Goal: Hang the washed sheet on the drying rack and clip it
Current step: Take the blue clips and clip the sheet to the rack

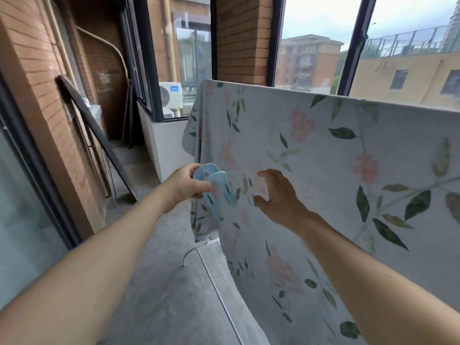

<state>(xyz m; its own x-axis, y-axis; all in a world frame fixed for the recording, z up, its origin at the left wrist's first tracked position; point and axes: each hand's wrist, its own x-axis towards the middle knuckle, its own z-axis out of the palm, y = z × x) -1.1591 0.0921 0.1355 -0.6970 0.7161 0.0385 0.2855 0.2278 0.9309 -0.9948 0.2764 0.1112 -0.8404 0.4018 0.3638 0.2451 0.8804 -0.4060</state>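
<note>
A pale floral sheet point(323, 150) with pink flowers and green leaves hangs over the drying rack, covering its top bar from the middle of the view to the right edge. Only the rack's white foot point(189, 253) shows below the cloth. My left hand point(185, 186) grips two large light-blue plastic clips point(216, 188) in front of the sheet's left end. My right hand point(276, 195) hovers just right of the clips, fingers curved and apart, holding nothing, close to the cloth.
This is a narrow balcony with a grey concrete floor point(159, 282). A brick wall point(37, 78) and glass door stand at the left, with dark bars point(94, 135) leaning there. Windows run behind the rack. An air-conditioner unit point(170, 94) sits outside.
</note>
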